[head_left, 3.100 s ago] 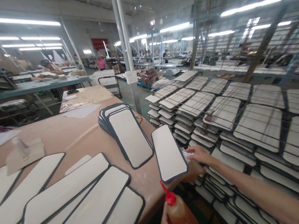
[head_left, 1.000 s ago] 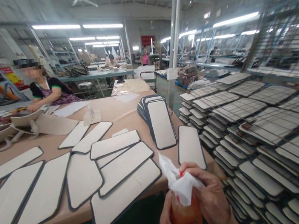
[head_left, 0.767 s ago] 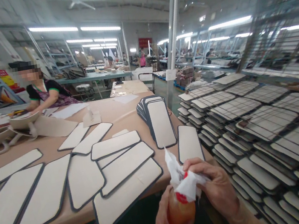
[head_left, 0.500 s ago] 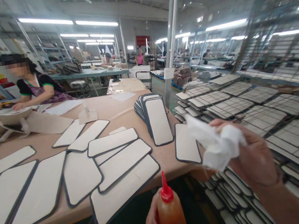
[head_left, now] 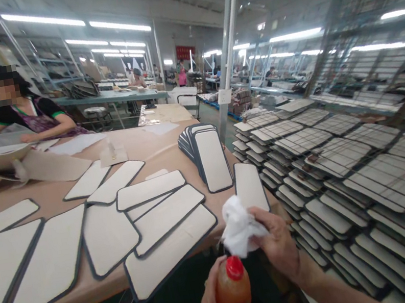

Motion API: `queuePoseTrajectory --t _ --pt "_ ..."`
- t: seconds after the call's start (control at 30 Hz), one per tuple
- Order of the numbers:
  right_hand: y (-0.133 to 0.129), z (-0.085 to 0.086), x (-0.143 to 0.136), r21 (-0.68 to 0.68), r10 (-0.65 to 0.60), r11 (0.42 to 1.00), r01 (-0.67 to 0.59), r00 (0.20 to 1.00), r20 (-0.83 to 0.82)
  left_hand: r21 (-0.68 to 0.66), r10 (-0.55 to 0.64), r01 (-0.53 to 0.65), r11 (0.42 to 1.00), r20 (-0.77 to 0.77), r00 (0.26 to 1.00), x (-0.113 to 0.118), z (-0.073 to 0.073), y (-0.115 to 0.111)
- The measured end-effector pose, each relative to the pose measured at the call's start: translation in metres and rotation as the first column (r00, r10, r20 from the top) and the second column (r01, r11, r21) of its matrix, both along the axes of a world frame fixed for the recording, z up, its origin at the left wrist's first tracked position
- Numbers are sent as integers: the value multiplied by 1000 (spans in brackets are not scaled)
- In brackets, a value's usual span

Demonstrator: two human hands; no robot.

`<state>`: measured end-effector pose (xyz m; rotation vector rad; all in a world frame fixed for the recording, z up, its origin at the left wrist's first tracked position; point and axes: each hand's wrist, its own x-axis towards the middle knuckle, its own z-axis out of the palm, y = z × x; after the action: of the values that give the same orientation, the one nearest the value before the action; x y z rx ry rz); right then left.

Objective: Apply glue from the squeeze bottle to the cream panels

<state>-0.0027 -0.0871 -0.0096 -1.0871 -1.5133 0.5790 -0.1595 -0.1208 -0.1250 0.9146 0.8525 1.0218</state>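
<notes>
My left hand (head_left: 212,300) is wrapped round a squeeze bottle (head_left: 232,294) with amber contents and a red cap, held upright in front of the table edge. Crumpled white tissue (head_left: 238,223) is gripped in my right hand (head_left: 277,240), just above the bottle. The tissue hides the nozzle tip. Beyond my hands, a single cream panel with dark edging (head_left: 250,187) lies at the table corner. A fanned stack of similar panels (head_left: 214,160) stands beside it.
Several larger cream panels (head_left: 163,220) overlap across the brown-covered table (head_left: 164,152). Wire racks (head_left: 343,159) loaded with panels fill the right side, close to my right arm. A co-worker (head_left: 37,117) sits at the far left near curved beige pieces (head_left: 5,158). A metal post (head_left: 226,49) rises behind the table.
My right hand has brought the tissue left and down onto the bottle's nozzle. The bottle has tipped slightly away from me. The co-worker's arm has stretched out to the left.
</notes>
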Motion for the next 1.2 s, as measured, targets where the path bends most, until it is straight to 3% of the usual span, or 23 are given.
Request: queuePoseTrajectory --t 0.13,0.2,0.27,0.33,0.43,0.6,0.73,0.83,0.93,0.97,1.0,1.07,1.13,1.2 --pt "10 15 28 34 -56 997 66 968 -243 -34 -174 181 983 138 975 -2 9 -8" --pt "8 18 45 -7 -62 998 62 958 -279 -43 -218 232 972 215 952 -2 15 -10" --pt "0 17 52 -112 25 993 -34 996 -81 -39 -214 231 972 257 942 0 21 -11" --pt "-12 12 47 -199 200 965 -173 972 123 -24 -208 222 975 264 942 6 24 -12" --pt "-27 7 30 -211 294 942 -262 945 141 -27 -209 222 975 241 948 20 28 -17" --pt "-43 8 26 -156 203 966 -208 978 -47 -52 -191 206 977 212 958 43 38 -28" --pt "-56 1 32 -208 198 942 -263 937 -290 -22 -249 268 963 312 917 61 54 -41" --pt "-59 5 47 -166 118 958 -233 850 -513 -41 -246 287 957 408 879 71 61 -53" --pt "-62 18 77 -48 -12 998 -31 716 -698 -81 -198 252 964 411 890 76 55 -65" --pt "-65 23 86 -44 -32 999 4 739 -673 -77 -194 244 967 397 897 77 51 -68" --pt "-69 26 92 -58 -18 998 -19 811 -585 -62 -198 238 969 378 904 78 47 -70" --pt "-79 28 94 -97 84 988 -117 953 -293 -31 -202 225 974 337 920 80 41 -74" --pt "-90 27 84 -83 186 979 -185 982 7 -23 -177 192 981 290 940 82 38 -79" --pt "-100 24 69 -7 187 982 -188 973 134 -20 -131 140 990 252 959 83 40 -84"
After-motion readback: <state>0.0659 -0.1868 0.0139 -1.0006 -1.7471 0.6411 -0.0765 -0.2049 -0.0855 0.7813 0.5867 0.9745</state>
